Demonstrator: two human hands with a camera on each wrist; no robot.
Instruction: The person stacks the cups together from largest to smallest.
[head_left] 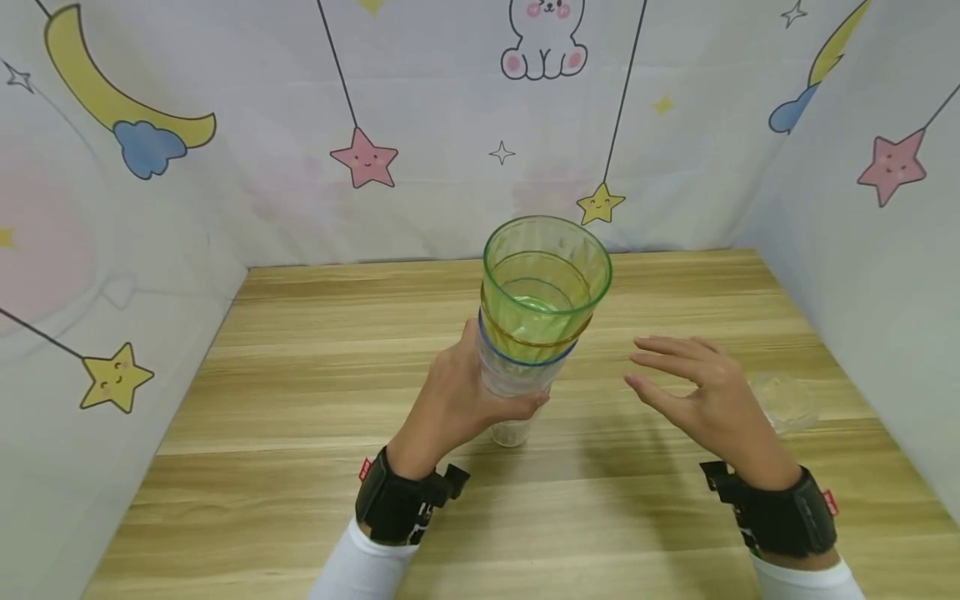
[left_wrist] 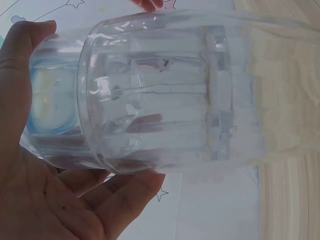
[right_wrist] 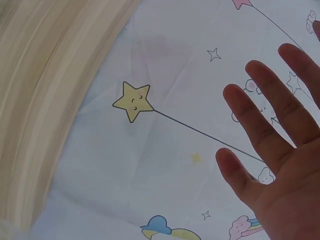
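My left hand [head_left: 459,396] grips a tall stack of nested plastic tumblers, fingers and thumb wrapped round its clear part. On top sits a green-rimmed tumbler [head_left: 546,271], with an amber-rimmed one [head_left: 528,335] nested under it and a blue-rimmed one [head_left: 517,360] below that. In the left wrist view, clear ribbed tumblers [left_wrist: 165,95] fill the lower end of the stack, running past my palm. The stack leans slightly, its mouth tipped toward the head camera. To its right my right hand [head_left: 701,392] hovers apart from it, fingers spread and holding nothing.
A clear plastic object [head_left: 786,404] lies on the wooden table [head_left: 315,400] at the right, partly behind my right hand. White cloth walls [head_left: 435,208] printed with stars and moons enclose the table at the back and both sides.
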